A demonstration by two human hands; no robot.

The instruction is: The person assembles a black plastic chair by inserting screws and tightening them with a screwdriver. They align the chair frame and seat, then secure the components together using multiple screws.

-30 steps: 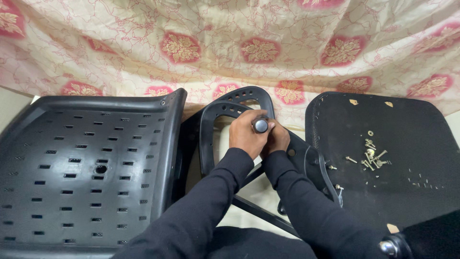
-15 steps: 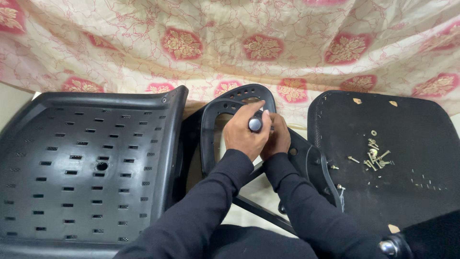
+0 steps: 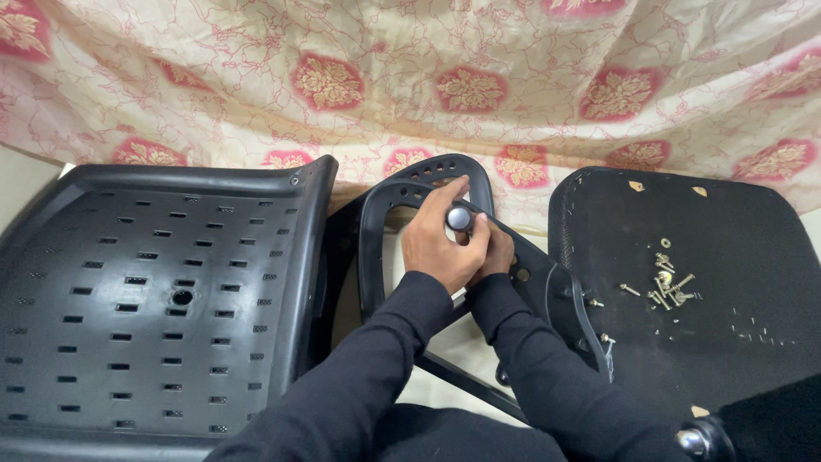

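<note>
My left hand (image 3: 438,246) is closed around a tool handle with a round grey end (image 3: 459,218), its index finger stretched up along a black plastic armrest loop (image 3: 373,229). Just to its right and partly hidden behind it, my right hand (image 3: 496,254) rests curled against the same armrest piece (image 3: 534,278); whether it grips it is hard to tell. The tool's tip is hidden by my hands. Both sleeves are dark.
A black perforated chair back (image 3: 154,291) lies at the left. At the right is a black seat underside (image 3: 735,257) with several loose screws (image 3: 667,287) on it. A floral cloth (image 3: 428,77) hangs behind. A chrome knob (image 3: 688,441) shows at bottom right.
My left hand has turned slightly around the tool handle and its index finger now points up along the armrest. The right hand and chair parts have stayed put.
</note>
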